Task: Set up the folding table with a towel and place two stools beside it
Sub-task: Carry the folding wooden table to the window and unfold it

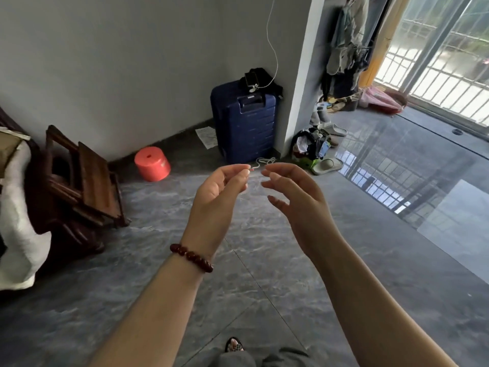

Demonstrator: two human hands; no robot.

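My left hand (221, 193), with a bead bracelet on the wrist, and my right hand (293, 197) are raised side by side at mid-frame, fingers loosely curled, holding nothing. Folded dark wooden furniture (90, 178) leans against more dark wood at the left, well away from both hands. A white towel (18, 221) drapes over the dark furniture at the far left edge. A red plastic stool (152, 163) stands on the floor by the wall, beyond my left hand.
A blue suitcase (244, 123) stands against the wall with a phone and cable on top. A white cable (265, 161) lies on the floor before it. Slippers (326, 165) and a clothes pile sit by the pillar. Grey tile floor (264, 260) spreads around me.
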